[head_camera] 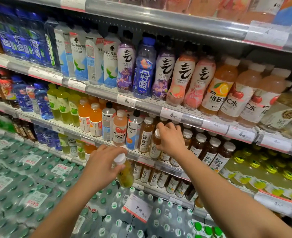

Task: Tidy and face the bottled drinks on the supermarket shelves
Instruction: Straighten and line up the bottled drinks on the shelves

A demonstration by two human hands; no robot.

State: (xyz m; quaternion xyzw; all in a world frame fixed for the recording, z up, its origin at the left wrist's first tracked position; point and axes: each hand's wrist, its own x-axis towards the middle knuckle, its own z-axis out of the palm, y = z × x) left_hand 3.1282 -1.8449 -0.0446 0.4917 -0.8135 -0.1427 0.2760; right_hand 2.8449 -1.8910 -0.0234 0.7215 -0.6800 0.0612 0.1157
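Both hands outstretched, gripping bottles.

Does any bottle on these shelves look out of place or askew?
Yes. On the upper shelf, a blue bottle stands alone between purple-labelled bottles, breaking that row. On the shelf below, a peach bottle sits between two white-labelled bottles with black caps. The left hand holds a yellow-green bottle off the shelf.
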